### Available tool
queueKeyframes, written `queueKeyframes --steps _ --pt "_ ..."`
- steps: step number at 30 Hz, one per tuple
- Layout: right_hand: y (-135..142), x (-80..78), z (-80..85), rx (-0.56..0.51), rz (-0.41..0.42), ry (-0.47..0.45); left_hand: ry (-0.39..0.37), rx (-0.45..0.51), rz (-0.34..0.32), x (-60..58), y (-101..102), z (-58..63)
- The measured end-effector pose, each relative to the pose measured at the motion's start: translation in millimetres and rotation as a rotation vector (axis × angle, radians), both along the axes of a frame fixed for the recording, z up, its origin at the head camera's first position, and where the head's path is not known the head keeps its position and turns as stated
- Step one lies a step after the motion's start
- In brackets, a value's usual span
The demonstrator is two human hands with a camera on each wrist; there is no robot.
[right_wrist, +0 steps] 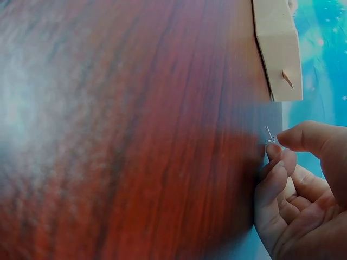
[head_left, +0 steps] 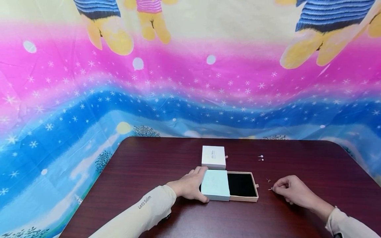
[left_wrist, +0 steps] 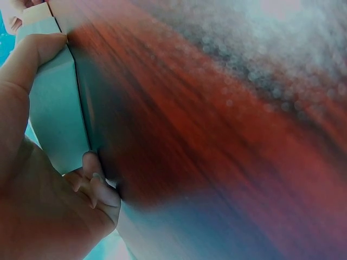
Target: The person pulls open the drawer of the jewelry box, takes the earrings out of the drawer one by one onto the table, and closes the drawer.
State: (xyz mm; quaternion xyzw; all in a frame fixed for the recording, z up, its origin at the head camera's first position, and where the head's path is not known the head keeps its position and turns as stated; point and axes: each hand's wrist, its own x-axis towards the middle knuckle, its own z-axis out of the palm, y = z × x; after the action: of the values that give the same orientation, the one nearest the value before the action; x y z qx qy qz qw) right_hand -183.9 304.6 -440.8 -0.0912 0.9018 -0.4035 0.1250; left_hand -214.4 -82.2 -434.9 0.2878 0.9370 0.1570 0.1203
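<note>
My left hand (head_left: 191, 185) grips a pale blue slide-out jewelry box (head_left: 216, 185) from its left end, thumb on the near side and fingers on the far side. Its drawer (head_left: 255, 199), lined in black, is pulled out to the right and has a small tab at its end. Right of the drawer, my right hand (head_left: 293, 191) pinches a small stud earring (right_wrist: 271, 140) between thumb and index finger. The earring's thin post sticks out past the fingertips. Another tiny earring (head_left: 268, 180) lies on the table just beyond that hand.
A white box (head_left: 213, 157) with a side tab stands behind the blue one. To its right lie two pearl-headed stud earrings (head_left: 261, 156). The dark wooden table (head_left: 154, 158) ends at the back against a printed cloth (head_left: 190, 82).
</note>
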Motion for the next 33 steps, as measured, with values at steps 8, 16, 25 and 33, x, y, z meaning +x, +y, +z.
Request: queueKeyframes --steps 8,16,25,33 --pt "-0.4 0.0 0.7 -0.006 -0.003 -0.008 -0.006 -0.005 0.005 0.4 -0.3 0.1" --pt "-0.6 1.1 1.9 -0.018 0.013 0.0 -0.01 -0.006 0.007 0.2 -0.7 -2.4" --pt "0.7 1.0 4.4 -0.014 -0.007 -0.02 -0.005 -0.011 0.01 0.9 1.1 -1.1" --pt "-0.1 1.0 8.4 -0.031 -0.005 -0.011 0.0 -0.012 0.013 0.7 1.3 -0.5"
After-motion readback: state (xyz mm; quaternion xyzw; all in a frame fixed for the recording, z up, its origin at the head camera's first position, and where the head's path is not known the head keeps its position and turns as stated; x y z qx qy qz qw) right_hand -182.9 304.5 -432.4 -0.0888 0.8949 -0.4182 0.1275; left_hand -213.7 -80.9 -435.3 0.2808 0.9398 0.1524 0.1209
